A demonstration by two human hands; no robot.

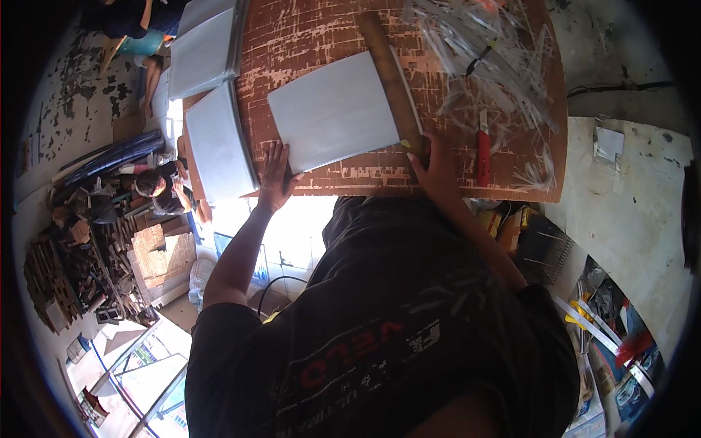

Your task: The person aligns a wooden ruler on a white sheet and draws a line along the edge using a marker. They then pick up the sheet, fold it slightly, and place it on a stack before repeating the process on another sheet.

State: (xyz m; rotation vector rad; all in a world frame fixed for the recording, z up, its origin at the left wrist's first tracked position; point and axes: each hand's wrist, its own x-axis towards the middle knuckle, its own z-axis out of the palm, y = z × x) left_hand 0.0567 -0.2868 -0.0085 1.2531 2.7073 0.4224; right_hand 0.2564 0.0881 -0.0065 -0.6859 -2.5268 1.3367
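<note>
A pale grey-white sheet or thin stack of sheets [332, 109] lies at a slant on the scratched brown work board [321, 36]. Across its right part runs a long brown wooden strip [391, 73], leaving a narrow margin of the sheet showing beyond it. My left hand [274, 177] rests flat at the sheet's near left corner, fingers spread. With thumb and fingers on either side, my right hand [437, 169] grips the near end of the strip. To the right of that hand lies a red-handled utility knife [483, 153], which neither hand touches.
Stacks of similar sheets [219, 142] line the board's left side. A tangle of clear plastic offcuts [504, 66] covers the far right. Other people sit at the left, one [164, 186] near a pile of wood scraps [95, 248]. My body is against the board's near edge.
</note>
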